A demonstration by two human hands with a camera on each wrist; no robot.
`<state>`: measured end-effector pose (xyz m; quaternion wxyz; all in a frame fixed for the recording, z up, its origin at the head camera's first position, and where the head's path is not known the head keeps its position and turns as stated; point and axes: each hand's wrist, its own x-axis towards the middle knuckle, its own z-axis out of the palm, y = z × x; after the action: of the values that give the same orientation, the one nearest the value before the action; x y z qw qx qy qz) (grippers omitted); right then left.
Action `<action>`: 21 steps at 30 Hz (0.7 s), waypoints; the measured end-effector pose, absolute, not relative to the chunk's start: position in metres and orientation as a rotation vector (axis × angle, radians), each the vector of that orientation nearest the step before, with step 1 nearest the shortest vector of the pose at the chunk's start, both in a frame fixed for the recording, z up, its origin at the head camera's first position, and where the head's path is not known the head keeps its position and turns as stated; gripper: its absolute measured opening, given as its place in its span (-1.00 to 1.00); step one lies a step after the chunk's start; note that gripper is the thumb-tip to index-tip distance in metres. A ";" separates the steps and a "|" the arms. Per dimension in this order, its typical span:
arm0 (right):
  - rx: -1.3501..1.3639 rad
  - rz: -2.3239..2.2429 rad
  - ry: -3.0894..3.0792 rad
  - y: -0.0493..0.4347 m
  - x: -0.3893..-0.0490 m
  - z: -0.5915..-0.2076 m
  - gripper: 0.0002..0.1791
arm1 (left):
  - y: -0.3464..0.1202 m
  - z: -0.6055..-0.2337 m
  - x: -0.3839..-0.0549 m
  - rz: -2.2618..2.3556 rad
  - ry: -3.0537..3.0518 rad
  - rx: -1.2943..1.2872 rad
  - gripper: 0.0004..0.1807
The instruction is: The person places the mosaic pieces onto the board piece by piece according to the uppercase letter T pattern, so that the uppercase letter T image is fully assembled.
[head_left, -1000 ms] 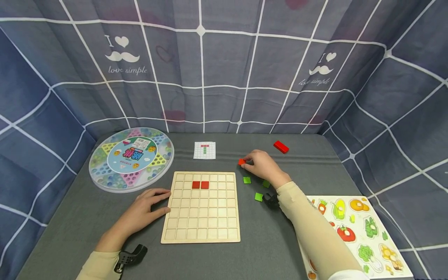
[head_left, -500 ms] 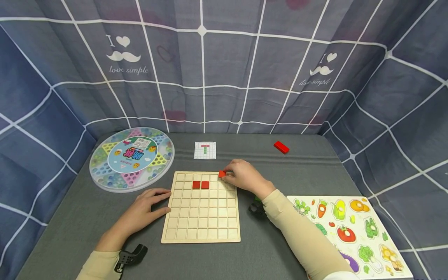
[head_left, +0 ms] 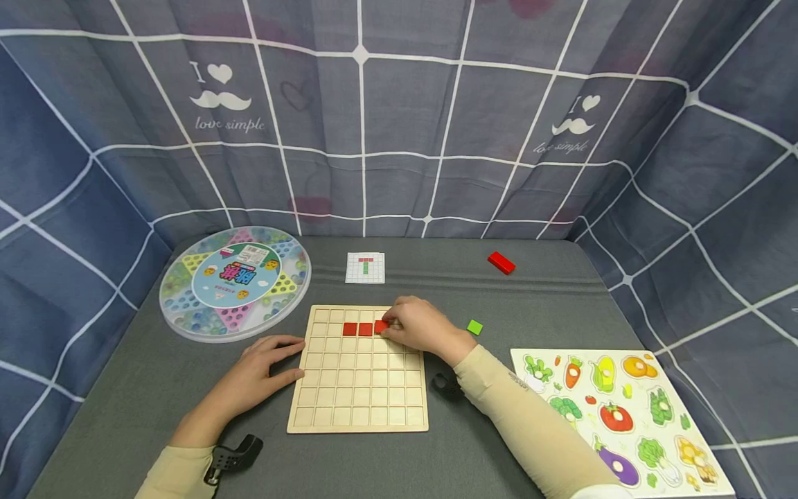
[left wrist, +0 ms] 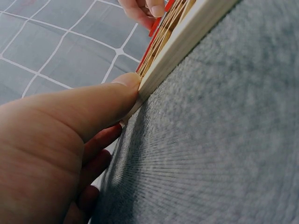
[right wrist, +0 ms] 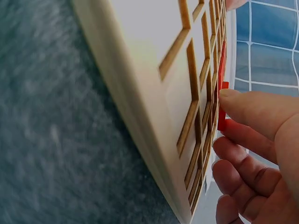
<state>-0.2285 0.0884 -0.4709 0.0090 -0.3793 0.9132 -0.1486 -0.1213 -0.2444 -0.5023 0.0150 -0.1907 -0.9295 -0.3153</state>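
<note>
A pale wooden grid board (head_left: 357,398) lies in the middle of the table. Two red square tiles (head_left: 357,330) sit side by side in its second row from the far edge. My right hand (head_left: 424,327) pinches a third red tile (head_left: 379,326) between thumb and forefinger, at the cell just right of those two. In the right wrist view the thumb (right wrist: 252,105) overlaps the red pieces close over the grid. My left hand (head_left: 252,371) rests against the board's left edge, its thumb and fingertips touching the wooden side (left wrist: 166,58) with fingers extended.
Behind the board lies a small card (head_left: 365,268) printed with a red and green T. A green tile (head_left: 475,327) and a red block (head_left: 501,263) lie to the right. A vegetable picture board (head_left: 676,443) is front right; a round game case (head_left: 293,267) is at left.
My right hand has carried the red tile leftward from the table beyond the board's right side to beside the two red tiles. The left hand has stayed put.
</note>
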 end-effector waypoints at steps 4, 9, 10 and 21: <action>-1.184 -0.468 2.846 0.087 -0.227 -0.471 -0.78 | -0.244 -0.502 -0.122 -0.985 -2.886 -0.604 -0.40; -1.190 -0.437 2.841 0.086 -0.225 -0.469 -0.76 | -0.245 -0.504 -0.122 -0.987 -2.891 -0.597 -0.40; -1.190 -0.430 2.839 0.086 -0.225 -0.469 -0.75 | -0.245 -0.504 -0.122 -0.985 -2.891 -0.597 -0.40; -1.209 -0.539 2.817 0.092 -0.228 -0.470 -0.63 | -0.245 -0.504 -0.122 -0.979 -2.894 -0.584 -0.38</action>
<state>-0.2276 0.0922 -0.4704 0.0145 -0.3884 0.9049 -0.1733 -0.1220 -0.2450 -0.5040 0.0156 -0.1877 -0.9303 -0.3148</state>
